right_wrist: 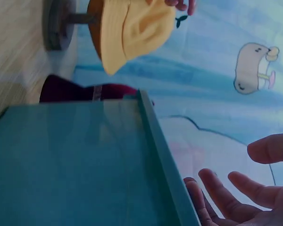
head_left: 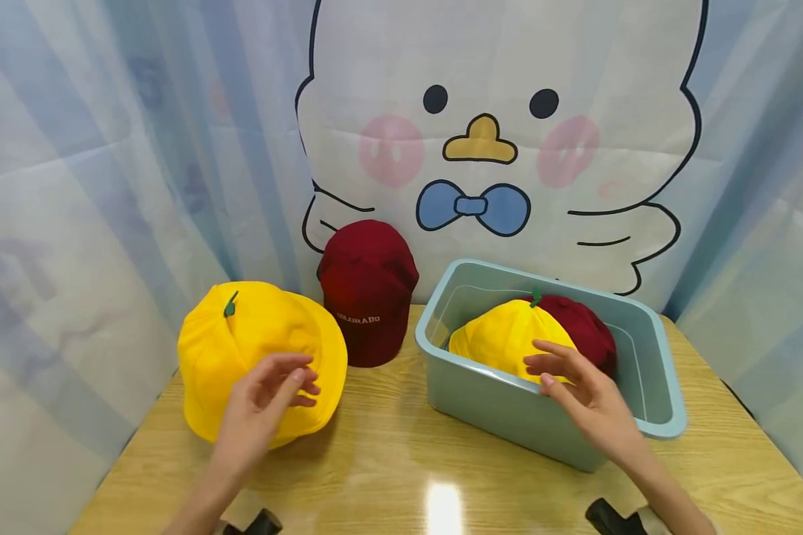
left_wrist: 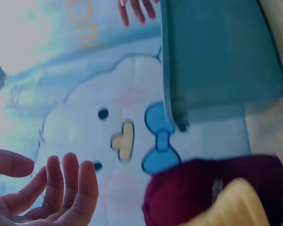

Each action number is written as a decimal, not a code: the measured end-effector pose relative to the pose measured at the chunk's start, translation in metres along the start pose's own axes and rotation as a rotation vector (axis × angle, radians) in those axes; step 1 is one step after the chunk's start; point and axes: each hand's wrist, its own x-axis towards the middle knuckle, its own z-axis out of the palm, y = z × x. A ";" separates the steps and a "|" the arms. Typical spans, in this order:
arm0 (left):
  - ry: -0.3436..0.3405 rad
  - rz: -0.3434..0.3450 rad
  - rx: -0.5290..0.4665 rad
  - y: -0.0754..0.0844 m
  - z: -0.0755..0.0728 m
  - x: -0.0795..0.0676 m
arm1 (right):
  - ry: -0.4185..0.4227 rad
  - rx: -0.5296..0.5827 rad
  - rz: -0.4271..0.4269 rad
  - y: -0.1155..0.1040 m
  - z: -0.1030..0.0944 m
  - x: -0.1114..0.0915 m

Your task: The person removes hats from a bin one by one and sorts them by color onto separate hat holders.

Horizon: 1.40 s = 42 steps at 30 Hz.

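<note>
My left hand (head_left: 261, 405), fingers loosely bent and holding nothing, hovers in front of a yellow bucket hat (head_left: 221, 349) with a green sprout on top. In the right wrist view this hat (right_wrist: 141, 28) sits raised on a stand (right_wrist: 60, 26). Over the front rim of a blue-green plastic bin (head_left: 502, 423) is my right hand (head_left: 585, 397), its fingers parted with nothing between them. Inside the bin lie a second yellow hat (head_left: 502, 338), also with a sprout, and a maroon cap (head_left: 585, 327) behind it.
Between the bucket hat and the bin, another maroon cap (head_left: 368, 275) with COLORADO lettering stands upright at the back. Everything is on a wood-grain table (head_left: 388, 461). A curtain (head_left: 482, 245) printed with a cartoon chick hangs close behind.
</note>
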 end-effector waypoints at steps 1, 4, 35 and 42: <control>-0.022 -0.006 0.021 0.004 0.010 0.002 | 0.035 -0.056 0.007 0.002 -0.008 -0.003; -0.088 -0.005 0.033 0.013 0.039 0.008 | 0.141 -0.238 0.010 0.012 -0.030 -0.012; -0.763 0.859 1.311 0.055 0.244 0.189 | 0.059 -0.710 0.128 0.047 -0.071 -0.026; -0.792 0.967 1.537 0.041 0.267 0.192 | 0.067 -0.711 0.112 0.047 -0.071 -0.026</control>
